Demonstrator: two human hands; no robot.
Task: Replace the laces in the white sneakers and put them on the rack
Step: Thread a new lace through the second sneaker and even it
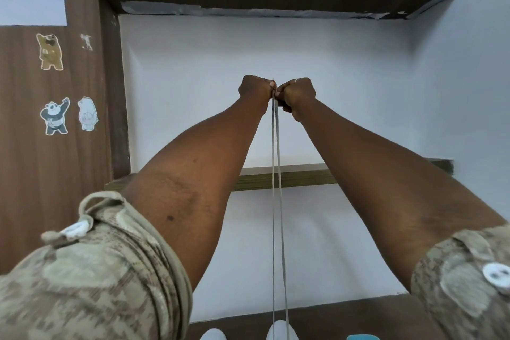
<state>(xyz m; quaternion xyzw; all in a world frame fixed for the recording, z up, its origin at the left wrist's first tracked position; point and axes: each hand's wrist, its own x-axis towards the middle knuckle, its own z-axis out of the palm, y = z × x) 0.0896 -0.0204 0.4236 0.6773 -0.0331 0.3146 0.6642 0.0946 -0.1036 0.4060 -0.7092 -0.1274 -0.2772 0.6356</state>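
Both arms are stretched up and forward. The left hand (pixel 255 90) and right hand (pixel 296 94) are pressed knuckle to knuckle, each curled tight round the top of the lace (pixel 276 174). Its two strands run taut down to a white sneaker (pixel 281 330) at the bottom edge, with a second sneaker (pixel 212 334) beside it. I'd judge the lacing only partly done. Neither shoe is on the wall shelf (pixel 289 178) yet.
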